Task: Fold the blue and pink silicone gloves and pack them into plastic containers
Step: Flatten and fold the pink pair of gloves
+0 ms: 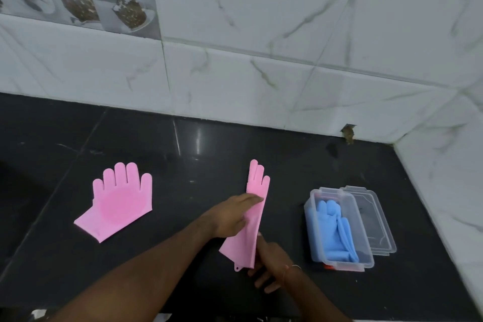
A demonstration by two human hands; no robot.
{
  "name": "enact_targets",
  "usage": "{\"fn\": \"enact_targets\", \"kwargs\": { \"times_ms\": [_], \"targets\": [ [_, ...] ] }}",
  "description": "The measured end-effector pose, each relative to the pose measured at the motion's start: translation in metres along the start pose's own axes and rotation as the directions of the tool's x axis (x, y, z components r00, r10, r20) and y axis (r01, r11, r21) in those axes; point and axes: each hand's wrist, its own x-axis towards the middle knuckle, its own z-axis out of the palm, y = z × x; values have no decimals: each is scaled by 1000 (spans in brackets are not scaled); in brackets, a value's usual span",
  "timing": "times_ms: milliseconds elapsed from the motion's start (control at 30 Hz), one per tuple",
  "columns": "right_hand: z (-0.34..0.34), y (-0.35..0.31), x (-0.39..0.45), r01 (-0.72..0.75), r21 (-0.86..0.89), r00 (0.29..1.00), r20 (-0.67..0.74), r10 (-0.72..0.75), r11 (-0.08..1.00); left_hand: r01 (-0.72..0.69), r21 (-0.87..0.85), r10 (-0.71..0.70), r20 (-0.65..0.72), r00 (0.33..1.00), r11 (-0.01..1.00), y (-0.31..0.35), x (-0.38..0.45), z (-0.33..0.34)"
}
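Folding lengthwise, the narrow pink silicone glove (pixel 254 213) lies mid-desk, pinned flat by the left hand (pixel 231 217), grip spread to keep the crease. The right hand (pixel 271 260) pinches its cuff edge. A second flat pink glove (pixel 117 205) waits left; blue gloves (pixel 335 230) already fill the clear plastic container (pixel 312 232) right, on the black desk (pixel 183 154).

Both forearms are bare, with no sleeves in view. The right hand (pixel 271 256) has a thin bangle (pixel 294 266) and a fine thread around its wrist. The left hand (pixel 230 217) wears nothing on wrist or fingers.
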Motion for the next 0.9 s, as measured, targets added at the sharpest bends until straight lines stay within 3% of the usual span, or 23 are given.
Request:
{"fn": "enact_targets", "kwargs": {
  "times_ms": [67, 133, 200, 300, 400, 500, 900],
  "targets": [
    [-7, 4, 2, 100, 75, 986, -138, -89, 992, -47, -5, 47, -49, 998, 999, 13, 8, 6],
    [-12, 8, 6, 172, 282, 973, -200, -118, 944, -97, 3, 97, -55, 994, 995, 24, 14, 13],
    [-18, 15, 11, 252, 337, 953, -251, -171, 907, -128, 7, 128, -39, 991, 992, 29, 19, 18],
    [-28, 32, 19, 342, 222, 895, -374, -245, 913, -80, 94, 82, -18, 996, 992, 29, 27, 26],
    [-35, 48, 21, 325, 138, 853, -470, -227, 936, 46, 298, -69, 68, 995, 953, 21, 30, 32],
    [-38, 61, 21, 282, 29, 833, -504, -230, 959, 57, 426, -118, 118, 986, 903, 14, 30, 39],
    [-38, 87, 25, 179, -245, 772, -566, -290, 953, 143, 436, -177, 37, 984, 889, 21, 16, 72]
  ]
}}
